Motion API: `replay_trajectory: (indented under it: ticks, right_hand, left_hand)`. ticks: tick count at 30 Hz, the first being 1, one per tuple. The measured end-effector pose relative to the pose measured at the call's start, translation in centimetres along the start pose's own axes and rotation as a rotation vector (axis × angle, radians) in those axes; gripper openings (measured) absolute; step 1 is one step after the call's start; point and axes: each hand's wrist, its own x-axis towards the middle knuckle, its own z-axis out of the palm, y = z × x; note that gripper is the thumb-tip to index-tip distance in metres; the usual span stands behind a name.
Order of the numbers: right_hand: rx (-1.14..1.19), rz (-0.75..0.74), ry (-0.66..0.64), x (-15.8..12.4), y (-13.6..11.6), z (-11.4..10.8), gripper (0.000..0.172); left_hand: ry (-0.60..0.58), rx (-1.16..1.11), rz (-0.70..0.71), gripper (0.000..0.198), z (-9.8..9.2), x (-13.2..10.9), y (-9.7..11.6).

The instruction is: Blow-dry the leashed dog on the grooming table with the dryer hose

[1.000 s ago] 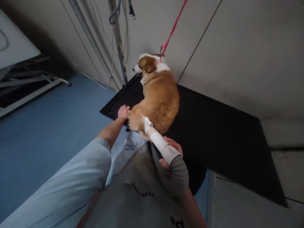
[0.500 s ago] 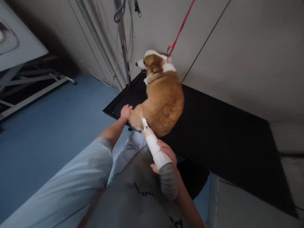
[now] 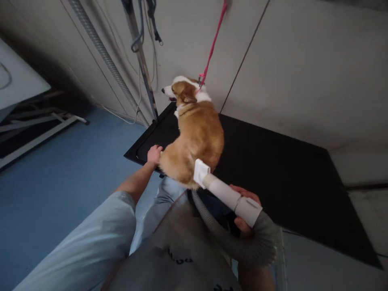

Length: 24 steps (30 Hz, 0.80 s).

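The ridged grey hose (image 3: pixel 265 242) curves back behind the right hand (image 3: pixel 245 227), which is wrapped around a smooth white tube (image 3: pixel 226 196); drag from that bend could jerk the flat, squared nozzle (image 3: pixel 201 173) into the dog (image 3: pixel 200 129). The left hand (image 3: pixel 154 154) meets its hind leg; whether it grips cannot be told. With its plush tan rump at the near edge of the matte black surface (image 3: pixel 291 173), a startled shift could cost it footing, tightening the thin red lead (image 3: pixel 214 48) beyond.
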Motion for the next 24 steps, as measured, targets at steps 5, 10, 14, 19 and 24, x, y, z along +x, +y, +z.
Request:
replay_trajectory:
  ticks: [5, 10, 14, 19, 24]
  right_hand:
    - [0.068, 0.073, 0.112, -1.7, -1.6, 1.9, 0.054]
    - [0.065, -0.023, 0.206, -1.3, -1.5, 1.9, 0.056]
    - [0.158, 0.048, 0.142, -0.6, -1.7, 1.7, 0.052]
    - [0.164, -0.061, 0.042, 2.4, -2.3, 0.6, 0.051]
    - [0.044, -0.013, 0.027, 7.4, -4.5, -0.1, 0.051]
  left_hand:
    - [-0.011, 0.022, -0.005, 0.038, -0.2, 0.0, -0.2]
    - [-0.018, 0.033, -0.004, 0.039, -0.2, 0.0, -0.4]
    - [-0.019, 0.039, 0.007, 0.036, 0.1, 0.1, -0.6]
    - [-0.021, 0.036, 0.008, 0.036, 0.2, 0.2, -0.5]
    - [-0.025, 0.038, 0.015, 0.034, 0.2, 0.1, -0.4]
